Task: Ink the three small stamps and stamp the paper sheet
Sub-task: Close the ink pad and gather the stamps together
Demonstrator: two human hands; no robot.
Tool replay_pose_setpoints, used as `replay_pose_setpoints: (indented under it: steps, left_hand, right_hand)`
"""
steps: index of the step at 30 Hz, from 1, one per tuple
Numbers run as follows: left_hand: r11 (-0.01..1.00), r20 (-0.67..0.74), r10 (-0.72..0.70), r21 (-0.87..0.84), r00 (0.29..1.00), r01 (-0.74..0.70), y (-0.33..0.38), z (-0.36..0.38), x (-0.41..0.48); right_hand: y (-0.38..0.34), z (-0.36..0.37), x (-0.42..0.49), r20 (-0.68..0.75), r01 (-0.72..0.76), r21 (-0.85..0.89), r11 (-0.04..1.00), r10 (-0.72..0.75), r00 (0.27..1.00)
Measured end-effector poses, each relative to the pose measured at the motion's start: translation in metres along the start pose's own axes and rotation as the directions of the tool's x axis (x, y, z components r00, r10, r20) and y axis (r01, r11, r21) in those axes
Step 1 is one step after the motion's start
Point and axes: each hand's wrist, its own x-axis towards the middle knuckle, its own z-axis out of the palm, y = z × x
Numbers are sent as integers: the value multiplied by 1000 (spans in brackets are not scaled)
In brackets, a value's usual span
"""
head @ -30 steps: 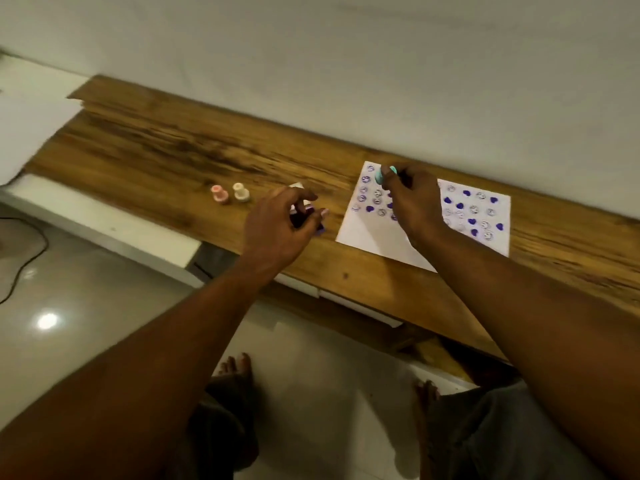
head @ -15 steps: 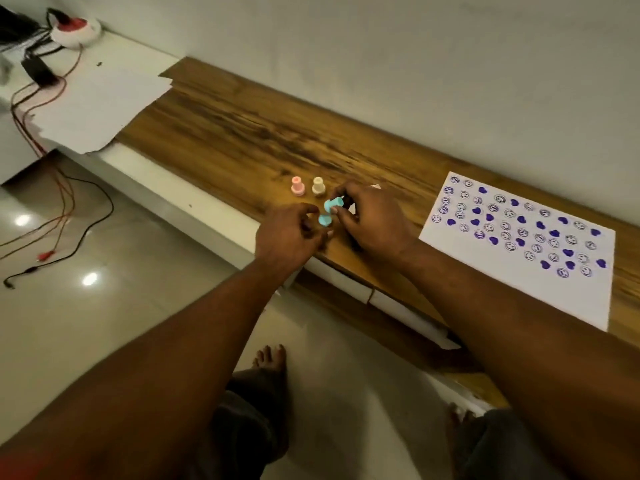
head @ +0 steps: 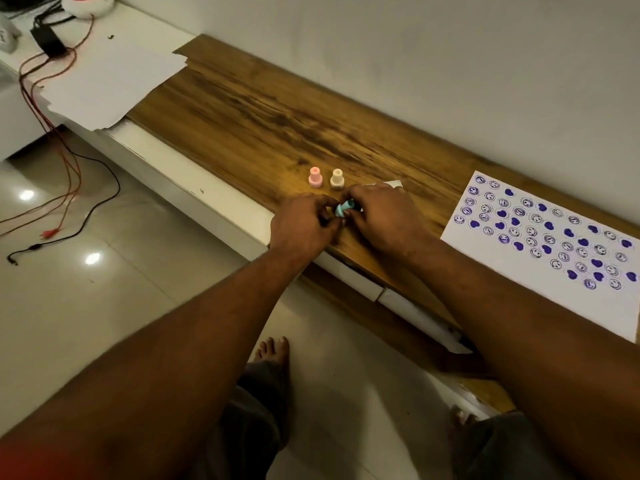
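Where the brown wood-grain board (head: 277, 116) runs along the wall, we note two small stamps standing upright side by side, close but apart. They are a pink stamp (head: 315, 177) and a cream stamp (head: 336, 178), each a smooth plastic peg on a flared round base. The third, a teal stamp (head: 344, 208) of the same shape, sits tilted between the two hands, just in front of the cream one near the board's front edge.

The right hand (head: 384, 216) lies knuckles up, fingertips curled and pinching the teal stamp's stem. The left hand (head: 304, 226) meets it from the other side, fingers curled toward the stamp's base. Its fingertips are hidden, so we cannot tell whether they clamp anything.

The paper sheet (head: 533, 270), flat matte white, lies well to the right on the board and carries rows of purple smiley rings and solid hearts.

Count: three stamps, two hands, one stamped sheet. A stack of blank paper (head: 114, 77) overlaps the board's far left end.
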Motion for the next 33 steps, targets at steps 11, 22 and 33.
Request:
replay_pose_setpoints:
  steps: [11, 22, 33]
  left_hand:
    - [1000, 28, -11, -28, 1000, 12, 1, -2, 1]
    - [999, 2, -7, -45, 1000, 7, -3, 0, 4]
    - [988, -137, 130, -60, 982, -140, 4, -13, -4]
  right_hand:
    - [-13, 7, 15, 48, 67, -320, 945, -55, 997]
    - [-1, 7, 13, -17, -126, 161, 979, 130, 991]
    - [69, -17, 8, -22, -144, -15, 990, 143, 989]
